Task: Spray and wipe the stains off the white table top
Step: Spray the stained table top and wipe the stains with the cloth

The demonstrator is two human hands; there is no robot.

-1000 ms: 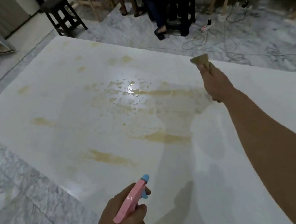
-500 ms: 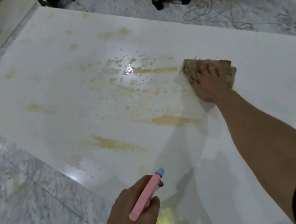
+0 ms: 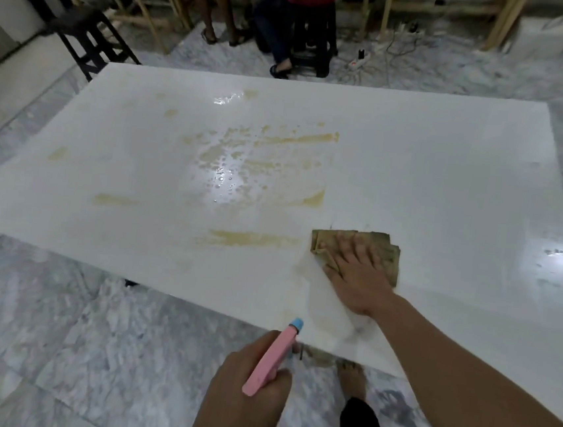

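Note:
The white table top (image 3: 431,179) carries several yellowish-brown stains (image 3: 253,240) and wet droplets across its middle and left. My right hand (image 3: 358,276) lies flat, fingers spread, pressing a folded brownish cloth (image 3: 391,255) onto the table near the front edge. A smeared wet track runs from the cloth toward me. My left hand (image 3: 246,385) is closed around a spray bottle with a pink trigger head and blue nozzle (image 3: 275,357), held over the floor just off the table's near edge.
A marble floor (image 3: 54,346) surrounds the table. A dark wooden stool (image 3: 90,36) stands off the far left corner. People sit and stand beyond the far edge (image 3: 292,14), with cables and a power strip (image 3: 360,61) on the floor. My bare foot (image 3: 353,378) shows under the table edge.
My right hand has dragged the cloth from the far middle of the table back toward the near edge, wiping away the right ends of the stains. The left hand keeps holding the bottle.

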